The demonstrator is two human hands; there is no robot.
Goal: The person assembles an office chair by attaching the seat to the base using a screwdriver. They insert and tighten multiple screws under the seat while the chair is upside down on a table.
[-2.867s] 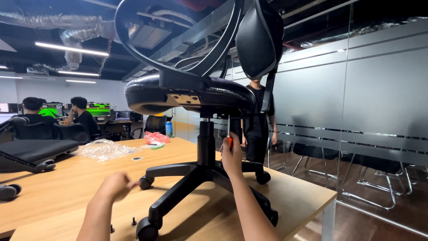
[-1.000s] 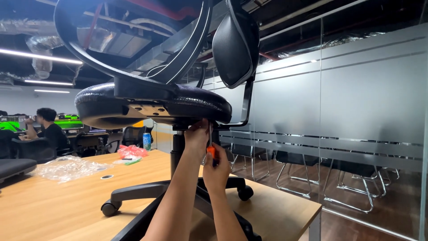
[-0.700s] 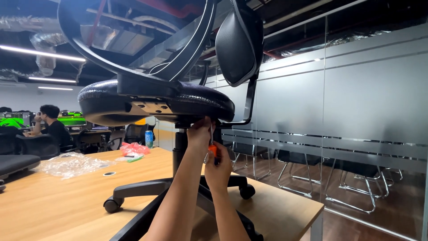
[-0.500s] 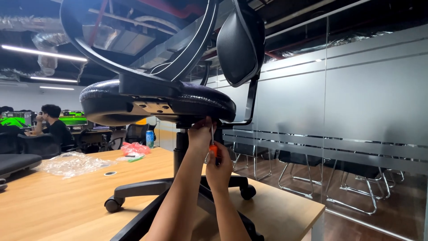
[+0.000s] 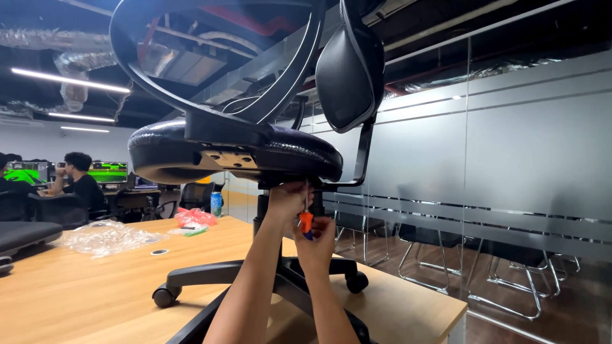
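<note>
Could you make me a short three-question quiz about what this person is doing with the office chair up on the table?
1. True or false: the office chair stands on the wooden table.
2. Which hand holds the orange-handled screwdriver? A left hand, B right hand
3. Fill in: the screwdriver points up under the chair's ____.

Key:
1. True
2. B; the left hand rests its fingers at the shaft near the tip.
3. Seat
</note>
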